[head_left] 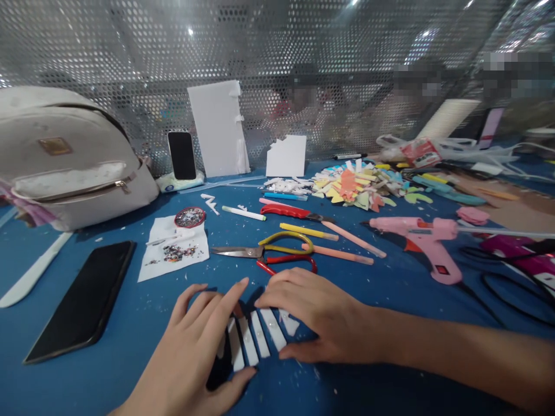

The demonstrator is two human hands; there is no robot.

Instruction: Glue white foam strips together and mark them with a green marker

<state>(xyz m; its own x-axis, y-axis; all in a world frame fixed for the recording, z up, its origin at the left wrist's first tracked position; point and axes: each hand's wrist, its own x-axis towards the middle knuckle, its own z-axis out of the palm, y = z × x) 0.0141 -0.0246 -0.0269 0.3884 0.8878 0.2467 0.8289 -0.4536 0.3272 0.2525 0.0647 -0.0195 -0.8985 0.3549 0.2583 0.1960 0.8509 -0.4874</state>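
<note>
Several narrow white strips (260, 334) lie side by side in a slight fan between my two hands, some with a small clear blob on top. At their left end is a dark piece, mostly covered by my left hand (197, 338). That hand is open, fingers spread above the strips and thumb below them. From the other side my right hand (318, 315) reaches in, fingertips at the strips' upper ends, thumb near their lower ends. Its fingers and thumb are apart. A small white scrap (288, 323) lies beside the right thumb and index finger. Whether either hand presses the strips is unclear.
Scissors (243, 252) lie just beyond my hands, with markers (309, 231) and a red-handled cutter (286, 211) behind. A pink glue gun (422, 234) lies right. Left are a black phone (84, 300), bead-covered paper (173, 254) and a backpack (73, 156). Paper scraps (359, 185) form a pile.
</note>
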